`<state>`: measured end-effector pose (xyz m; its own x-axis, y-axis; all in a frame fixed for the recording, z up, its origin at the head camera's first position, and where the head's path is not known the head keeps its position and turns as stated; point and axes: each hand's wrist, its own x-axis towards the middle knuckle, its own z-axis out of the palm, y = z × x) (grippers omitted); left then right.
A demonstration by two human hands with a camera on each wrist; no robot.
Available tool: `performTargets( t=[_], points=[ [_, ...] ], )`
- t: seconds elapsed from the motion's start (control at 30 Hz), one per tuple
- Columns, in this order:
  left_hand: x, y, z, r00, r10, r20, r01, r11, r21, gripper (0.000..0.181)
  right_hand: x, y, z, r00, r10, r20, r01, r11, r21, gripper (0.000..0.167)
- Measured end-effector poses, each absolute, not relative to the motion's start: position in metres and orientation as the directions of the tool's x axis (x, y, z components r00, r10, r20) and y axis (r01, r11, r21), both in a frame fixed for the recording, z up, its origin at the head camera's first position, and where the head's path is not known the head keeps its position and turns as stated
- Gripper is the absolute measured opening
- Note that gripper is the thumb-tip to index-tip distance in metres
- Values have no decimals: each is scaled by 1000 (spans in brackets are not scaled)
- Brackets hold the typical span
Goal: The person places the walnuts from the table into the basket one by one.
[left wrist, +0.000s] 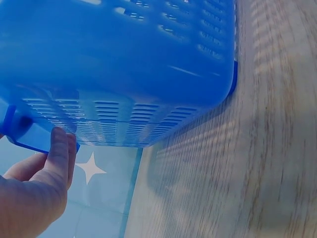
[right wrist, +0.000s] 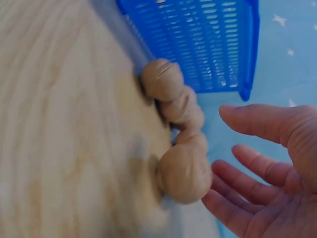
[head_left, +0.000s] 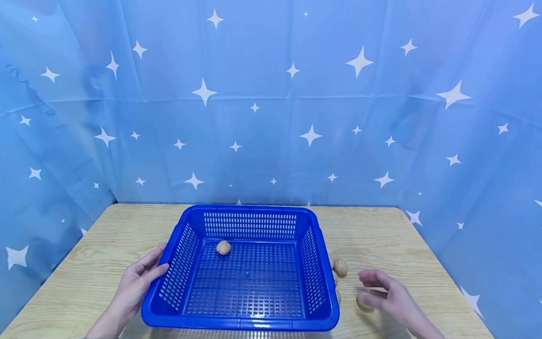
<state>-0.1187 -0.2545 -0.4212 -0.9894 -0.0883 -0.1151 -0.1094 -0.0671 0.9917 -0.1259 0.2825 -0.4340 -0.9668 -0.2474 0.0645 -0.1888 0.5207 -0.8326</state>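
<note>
A blue plastic basket [head_left: 240, 323] with slotted walls sits in front of me. My left hand [head_left: 133, 285] grips its left rim, thumb on top and fingers beneath; the left wrist view shows the basket's outer wall [left wrist: 114, 84] close up. Inside, toward the back left, lies one walnut [head_left: 223, 247]. Several more walnuts rest on the table just right of the basket, among them a walnut [head_left: 340, 267] near its wall. My right hand [head_left: 391, 296] hovers over the nearest walnut [right wrist: 185, 173], thumb and fingers spread apart with nothing held between them.
Wood-grain tabletop [head_left: 381, 235] extends around the basket. A blue curtain [head_left: 271, 117] with white stars hangs behind and along both sides of the table. The basket's right wall partly hides some of the walnuts.
</note>
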Motion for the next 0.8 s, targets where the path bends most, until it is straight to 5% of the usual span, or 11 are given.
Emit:
performTargets(
  t=[0.53, 0.8],
  points=[
    [-118, -253, -423, -992, -86, -91, -84, -79, 993, 62, -124, 292, -453, -966, -211, -147, 4, 558, -830, 50],
    [-117, -253, -424, -994, -85, -65, -57, -96, 994, 60, -123, 292, -455, -971, -204, -128, -19, 593, -805, 40]
  ],
)
